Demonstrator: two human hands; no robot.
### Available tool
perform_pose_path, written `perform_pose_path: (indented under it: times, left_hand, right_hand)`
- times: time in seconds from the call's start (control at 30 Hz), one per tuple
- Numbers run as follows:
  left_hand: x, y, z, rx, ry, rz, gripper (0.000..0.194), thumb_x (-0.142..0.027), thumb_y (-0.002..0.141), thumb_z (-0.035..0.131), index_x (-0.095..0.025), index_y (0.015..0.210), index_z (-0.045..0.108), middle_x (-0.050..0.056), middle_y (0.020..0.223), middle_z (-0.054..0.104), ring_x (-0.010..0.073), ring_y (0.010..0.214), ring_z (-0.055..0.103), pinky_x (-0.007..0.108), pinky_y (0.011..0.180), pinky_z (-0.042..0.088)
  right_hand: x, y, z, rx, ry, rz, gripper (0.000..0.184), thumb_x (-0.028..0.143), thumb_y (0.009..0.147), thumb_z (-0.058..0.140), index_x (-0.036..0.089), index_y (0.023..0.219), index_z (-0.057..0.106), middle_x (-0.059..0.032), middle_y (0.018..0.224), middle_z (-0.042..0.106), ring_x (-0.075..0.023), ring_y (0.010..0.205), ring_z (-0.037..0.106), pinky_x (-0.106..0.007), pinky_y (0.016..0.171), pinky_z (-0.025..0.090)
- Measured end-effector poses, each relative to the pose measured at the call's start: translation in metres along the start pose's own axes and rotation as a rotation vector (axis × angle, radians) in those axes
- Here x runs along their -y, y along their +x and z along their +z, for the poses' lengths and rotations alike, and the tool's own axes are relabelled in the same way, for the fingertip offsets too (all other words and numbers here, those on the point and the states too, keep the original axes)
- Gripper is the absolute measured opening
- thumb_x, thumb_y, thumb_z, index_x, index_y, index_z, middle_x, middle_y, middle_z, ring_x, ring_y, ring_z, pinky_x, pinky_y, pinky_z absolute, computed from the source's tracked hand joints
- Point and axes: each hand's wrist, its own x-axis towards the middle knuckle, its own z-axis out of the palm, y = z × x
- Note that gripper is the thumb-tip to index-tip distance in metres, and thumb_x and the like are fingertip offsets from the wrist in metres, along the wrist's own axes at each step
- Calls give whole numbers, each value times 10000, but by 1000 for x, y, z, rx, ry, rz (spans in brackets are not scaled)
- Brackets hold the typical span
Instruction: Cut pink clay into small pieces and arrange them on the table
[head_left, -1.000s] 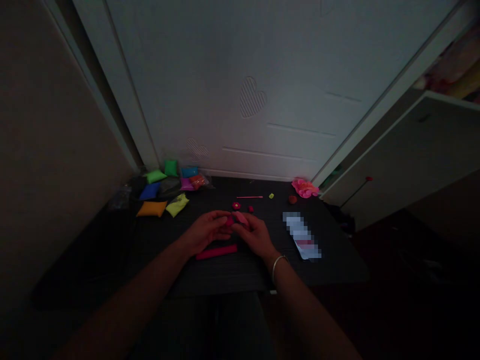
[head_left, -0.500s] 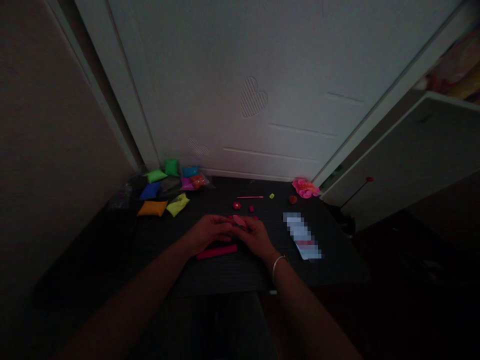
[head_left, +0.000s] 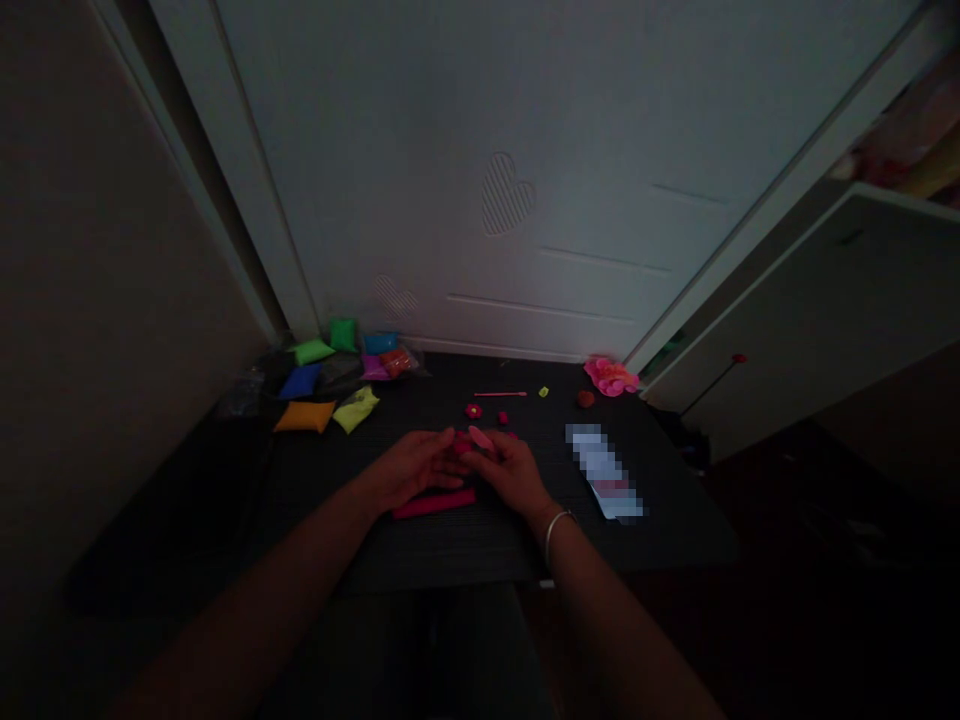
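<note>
In the dim light, my left hand (head_left: 411,468) and my right hand (head_left: 514,472) meet over the dark table. My left fingers are closed around a small piece of deep pink clay (head_left: 463,442). Between the thumb and fingers of my right hand is a light pink flat piece (head_left: 481,437); its exact kind is unclear. Just in front of the hands lies a reddish-pink rod (head_left: 433,503), partly covered by the left fingers. Beyond them are a small pink flower with a yellow centre (head_left: 473,411) and a small pink lump (head_left: 503,418).
A thin pink stick (head_left: 500,394), a yellow-green bit (head_left: 544,392), a brownish-red lump (head_left: 585,399) and a pink flower-like piece (head_left: 611,376) lie farther back. A blurred phone (head_left: 604,470) is at right. Several coloured packets, including an orange packet (head_left: 304,416), lie left.
My left fingers closed over the pink clay half a second ago, hiding much of it, and now are slightly apart from the right hand, showing it again. Table items stay put.
</note>
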Motion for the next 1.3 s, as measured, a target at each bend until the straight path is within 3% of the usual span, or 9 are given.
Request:
perform_pose_path:
  times: [0.2, 0.37, 0.57, 0.73, 0.9, 1.0, 1.1, 1.2, 1.3]
  left_hand:
    - [3, 2, -4, 7, 94, 17, 204, -237, 664, 689, -89, 801, 659, 79, 768, 676, 142, 675, 630, 232, 624, 505]
    - [2, 1, -1, 35, 59, -5, 230, -288, 708, 649, -92, 828, 651, 85, 782, 673, 143, 685, 628, 242, 617, 512]
    - [1, 1, 0, 20, 42, 23, 222, -285, 724, 630, -108, 858, 642, 66, 786, 663, 141, 689, 626, 247, 613, 515]
    - [1, 3, -2, 4, 84, 66, 297, -186, 642, 692, -132, 925, 623, 57, 873, 659, 128, 713, 618, 252, 659, 503]
    - [1, 3, -3, -54, 95, 66, 313, -172, 624, 699, -139, 923, 614, 51, 864, 656, 131, 726, 615, 260, 667, 497]
    - [1, 3, -1, -49, 104, 73, 290, -159, 630, 690, -140, 909, 613, 41, 837, 656, 118, 697, 611, 251, 654, 498]
    - [0, 2, 2, -85, 102, 82, 309, -134, 617, 692, -150, 912, 602, 29, 815, 657, 109, 652, 609, 249, 623, 505]
    - [-1, 2, 1, -121, 85, 114, 281, -171, 643, 685, -161, 911, 601, 27, 803, 658, 120, 657, 615, 256, 596, 515]
    - [-3, 3, -2, -204, 55, 183, 229, -231, 686, 661, -160, 898, 614, 36, 808, 660, 122, 677, 618, 243, 581, 518]
  right_hand:
    - [5, -1, 1, 37, -22, -45, 345, 360, 688, 644, 197, 991, 622, 39, 667, 539, -84, 561, 424, -189, 526, 355]
    - [6, 0, 1, 51, -27, -65, 172, 335, 687, 648, 171, 738, 635, 59, 584, 466, -71, 533, 389, -178, 498, 316]
    - [2, 0, 1, 35, -4, -76, 170, 331, 681, 655, 171, 660, 600, 71, 544, 402, -69, 517, 353, -180, 490, 292]
    - [5, 0, 0, 53, -40, -61, 229, 348, 687, 642, 184, 846, 626, 61, 600, 461, -78, 536, 379, -183, 504, 313]
    - [5, -1, -1, 31, -89, -44, 179, 350, 703, 624, 170, 701, 625, 69, 538, 402, -71, 512, 360, -179, 489, 302]
    - [4, 0, 0, 39, -70, -50, 199, 349, 700, 629, 176, 799, 632, 65, 577, 444, -74, 531, 380, -179, 499, 312]
    - [5, -1, 1, 34, -66, -61, 194, 359, 701, 623, 173, 755, 639, 64, 561, 438, -74, 521, 368, -183, 492, 305]
    - [5, 0, 0, -23, -33, -34, 243, 364, 669, 649, 177, 824, 649, 71, 553, 426, -72, 513, 357, -188, 489, 299]
    - [3, 2, -4, -239, 80, 33, 369, 360, 659, 648, 181, 979, 610, 69, 601, 463, -74, 531, 377, -195, 518, 326]
